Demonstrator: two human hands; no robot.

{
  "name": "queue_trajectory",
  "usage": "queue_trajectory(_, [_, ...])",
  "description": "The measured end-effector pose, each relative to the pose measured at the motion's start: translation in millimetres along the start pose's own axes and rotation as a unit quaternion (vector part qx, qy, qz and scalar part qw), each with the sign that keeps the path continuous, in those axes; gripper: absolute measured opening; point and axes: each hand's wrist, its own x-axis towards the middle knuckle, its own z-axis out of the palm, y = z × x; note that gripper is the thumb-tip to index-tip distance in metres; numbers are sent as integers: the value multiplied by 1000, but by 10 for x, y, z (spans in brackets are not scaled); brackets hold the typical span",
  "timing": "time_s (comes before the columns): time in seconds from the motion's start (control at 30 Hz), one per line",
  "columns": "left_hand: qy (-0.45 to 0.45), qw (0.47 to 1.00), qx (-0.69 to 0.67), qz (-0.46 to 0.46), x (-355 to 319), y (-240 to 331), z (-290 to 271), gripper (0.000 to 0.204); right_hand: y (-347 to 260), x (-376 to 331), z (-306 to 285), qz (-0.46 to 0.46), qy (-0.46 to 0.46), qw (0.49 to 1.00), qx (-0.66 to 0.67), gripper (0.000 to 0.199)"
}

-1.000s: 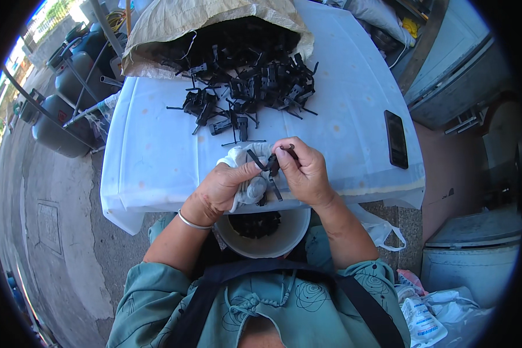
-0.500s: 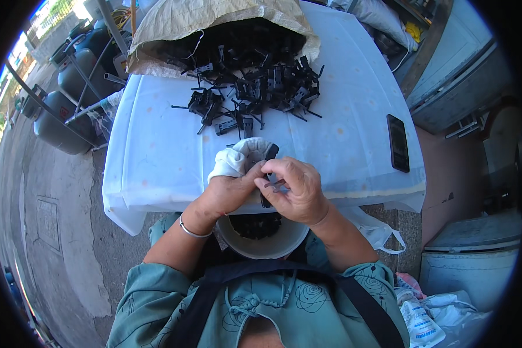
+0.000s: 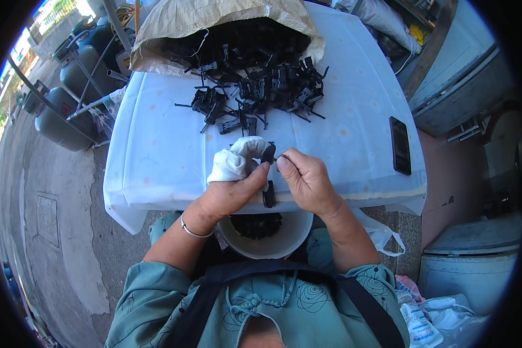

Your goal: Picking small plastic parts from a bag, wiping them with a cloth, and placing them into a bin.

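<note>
My left hand [image 3: 232, 188], with white cloth over its fingers and a bare thumb, is closed around a black plastic part [image 3: 269, 195]. The part's lower end sticks out below the thumb, near the table's front edge. Just to the right, my right hand [image 3: 308, 181] pinches a thin black plastic piece [image 3: 281, 158] between thumb and forefinger. Whether this piece is joined to the held part cannot be made out. A pile of similar black plastic parts [image 3: 267, 90] lies beyond my hands. Below them, a pale bucket [image 3: 303, 229] holds more black pieces.
An open woven sack [image 3: 151, 37] at the table's far side spills black parts onto the white tablecloth [image 3: 354, 116]. A dark phone [image 3: 399, 145] lies at the right edge. Grey gas cylinders [image 3: 61, 122] stand left; a clear plastic bag [image 3: 383, 235] hangs at front right.
My right hand has moved slightly right, away from the left, and its fingers have closed into a tighter pinch. The left hand still grips the black plastic part.
</note>
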Motion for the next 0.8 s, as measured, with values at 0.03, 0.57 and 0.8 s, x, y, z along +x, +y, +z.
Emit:
queue_trajectory(0.03, [9, 1000, 4, -13, 7, 11, 12, 32, 0, -8, 11, -20, 4, 999, -46, 21])
queue_trajectory(0.57, [96, 923, 298, 223, 3, -57, 6, 25, 103, 8, 339, 44, 48, 996, 66, 22])
queue_trajectory(0.8, [80, 997, -2, 22, 9, 29, -74, 31, 81, 41, 157, 54, 1, 998, -12, 13])
